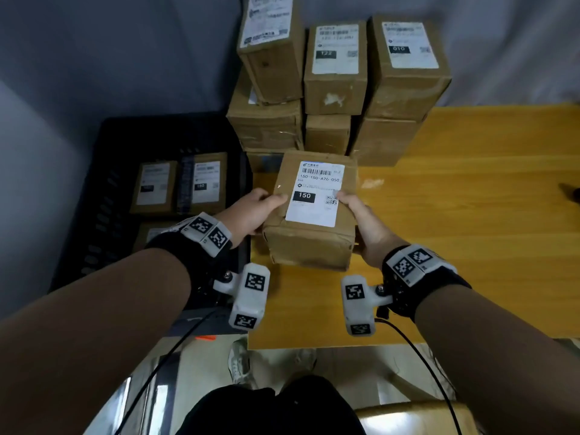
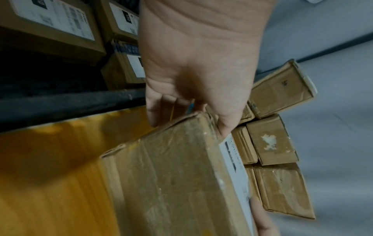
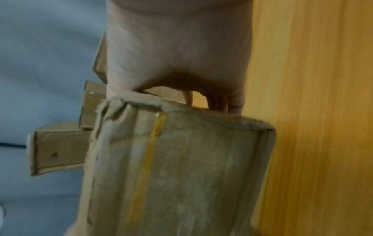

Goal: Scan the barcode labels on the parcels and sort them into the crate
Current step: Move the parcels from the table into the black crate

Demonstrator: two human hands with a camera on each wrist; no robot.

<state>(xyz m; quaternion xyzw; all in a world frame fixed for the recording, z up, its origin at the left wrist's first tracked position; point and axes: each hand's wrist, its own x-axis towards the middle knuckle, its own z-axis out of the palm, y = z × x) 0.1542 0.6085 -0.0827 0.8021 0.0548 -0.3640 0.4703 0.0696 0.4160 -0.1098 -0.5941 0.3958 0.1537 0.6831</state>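
A brown cardboard parcel with a white label marked 150 facing up is held above the yellow table's left edge. My left hand grips its left side, thumb on top. My right hand grips its right side, thumb on the label's edge. The left wrist view shows the parcel from below with my left hand's fingers under it. In the right wrist view the parcel has my right hand's fingers curled behind it. A black crate stands to the left.
Three labelled parcels lie in the crate, one of them beside another. A stack of several brown parcels rises at the table's back. A dark object pokes in at the right edge. Floor and my shoes show below.
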